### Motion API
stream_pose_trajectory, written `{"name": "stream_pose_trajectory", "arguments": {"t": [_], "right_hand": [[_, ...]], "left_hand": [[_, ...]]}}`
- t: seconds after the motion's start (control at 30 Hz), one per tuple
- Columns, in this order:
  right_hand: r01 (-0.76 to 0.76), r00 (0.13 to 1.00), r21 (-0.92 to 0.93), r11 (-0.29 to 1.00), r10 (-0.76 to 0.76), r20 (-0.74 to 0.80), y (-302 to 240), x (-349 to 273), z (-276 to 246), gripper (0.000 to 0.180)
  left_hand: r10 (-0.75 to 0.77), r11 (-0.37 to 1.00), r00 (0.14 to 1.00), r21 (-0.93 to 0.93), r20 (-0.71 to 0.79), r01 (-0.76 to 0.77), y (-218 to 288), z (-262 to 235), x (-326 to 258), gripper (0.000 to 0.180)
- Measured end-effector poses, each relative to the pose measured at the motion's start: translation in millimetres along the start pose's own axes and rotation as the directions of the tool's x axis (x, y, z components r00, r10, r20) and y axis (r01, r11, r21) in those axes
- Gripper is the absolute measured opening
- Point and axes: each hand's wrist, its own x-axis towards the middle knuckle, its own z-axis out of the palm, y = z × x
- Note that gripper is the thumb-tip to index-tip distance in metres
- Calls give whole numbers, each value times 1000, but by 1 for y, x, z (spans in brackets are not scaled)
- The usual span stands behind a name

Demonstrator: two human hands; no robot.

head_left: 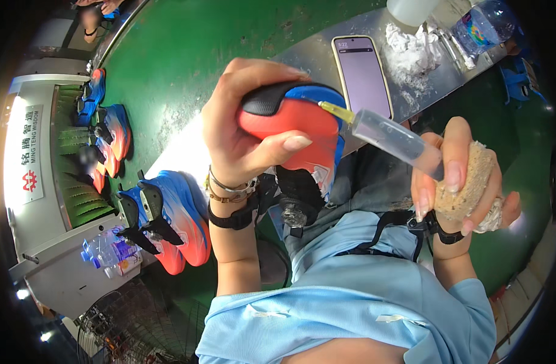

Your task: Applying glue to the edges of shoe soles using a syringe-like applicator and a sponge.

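Note:
My left hand [229,130] is wrapped round a coral-red and blue running shoe [278,124], with the fingers over its black sole piece and the thumb on the red part. My right hand [455,161] grips a clear plastic syringe [390,136] with a yellow tip. That tip meets the shoe where the red borders the blue; whether it touches or just overlaps in view, I cannot tell. Also in my right hand are a tan, rough-looking block like a sponge [469,185] and a bit of white tissue [491,219].
A phone [363,76] lies on a metal ledge beyond the shoe, near crumpled white tissue [411,51], a water bottle [484,27] and a white container [411,9]. Two matching shoes [181,212] stand at left, by a rack of green bristles [84,206] with several more.

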Motion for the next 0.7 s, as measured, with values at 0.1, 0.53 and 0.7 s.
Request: {"name": "stream_pose_trajectory", "arguments": {"t": [0.1, 0.53, 0.7], "right_hand": [[-29, 999, 20, 999, 30, -37, 1, 1, 0, 55], [-50, 968, -125, 991, 17, -252, 8, -5, -7, 48], [-27, 984, -145, 989, 1, -176, 27, -11, -25, 52]], "left_hand": [[-3, 1000, 1000, -16, 15, 3, -4, 2, 2, 58], [-148, 989, 989, -14, -23, 147, -17, -3, 3, 68], [-200, 976, 973, -109, -118, 188, -28, -7, -4, 67]]}}
